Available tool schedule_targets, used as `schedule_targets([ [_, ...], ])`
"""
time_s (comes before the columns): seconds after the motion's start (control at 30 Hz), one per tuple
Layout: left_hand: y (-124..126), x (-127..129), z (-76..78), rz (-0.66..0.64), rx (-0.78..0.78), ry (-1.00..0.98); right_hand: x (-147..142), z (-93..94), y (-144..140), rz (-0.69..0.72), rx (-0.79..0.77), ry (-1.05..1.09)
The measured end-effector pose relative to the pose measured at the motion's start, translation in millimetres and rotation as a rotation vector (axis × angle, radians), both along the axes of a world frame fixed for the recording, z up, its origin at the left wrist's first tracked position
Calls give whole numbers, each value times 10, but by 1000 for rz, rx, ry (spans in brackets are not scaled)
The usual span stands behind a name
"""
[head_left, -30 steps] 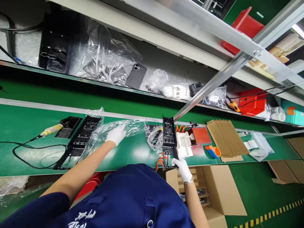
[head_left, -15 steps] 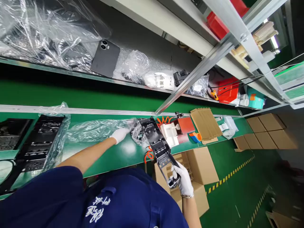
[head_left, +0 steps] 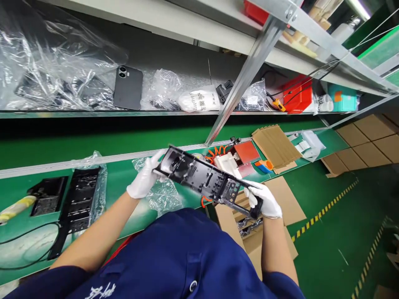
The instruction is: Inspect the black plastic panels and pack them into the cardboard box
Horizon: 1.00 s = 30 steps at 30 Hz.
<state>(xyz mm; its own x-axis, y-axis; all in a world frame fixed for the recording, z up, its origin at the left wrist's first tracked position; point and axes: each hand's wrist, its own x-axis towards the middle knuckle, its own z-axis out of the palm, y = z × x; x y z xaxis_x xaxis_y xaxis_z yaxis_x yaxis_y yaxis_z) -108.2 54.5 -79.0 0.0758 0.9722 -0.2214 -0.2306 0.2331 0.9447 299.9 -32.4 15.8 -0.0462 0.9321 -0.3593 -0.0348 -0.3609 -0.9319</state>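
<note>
- On the shelf above your belt: a dark phone (head_left: 127,88) lying face down, crumpled clear plastic bags (head_left: 46,66) to its left, a white printed pouch (head_left: 199,101) to its right.
- Further right on that shelf: a red bin (head_left: 299,93).
- On your green conveyor belt (head_left: 93,137): a black frame part in a bag (head_left: 79,199), a stack of cardboard sheets (head_left: 276,143), an orange coiled hose (head_left: 215,151).
- Below the belt edge: an open cardboard box (head_left: 280,199).

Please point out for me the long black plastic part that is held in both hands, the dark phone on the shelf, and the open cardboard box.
long black plastic part (head_left: 205,182): head view, middle of its ribbed body.
dark phone (head_left: 127,89): head view, centre of its back.
open cardboard box (head_left: 286,201): head view, right flap.
</note>
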Motion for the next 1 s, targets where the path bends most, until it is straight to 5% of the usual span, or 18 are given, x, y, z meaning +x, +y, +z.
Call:
schedule_targets([
  [0.2,-295,-100,725,138,79,29,-168,144,-12,-88,225,132],
  [0.37,-440,-200,1037,-23,11,-9,-324,327,-41,-237,201,259],
  [1.0,-439,-274,1196,-41,115,-101,-497,418,-35,-246,198,333],
])
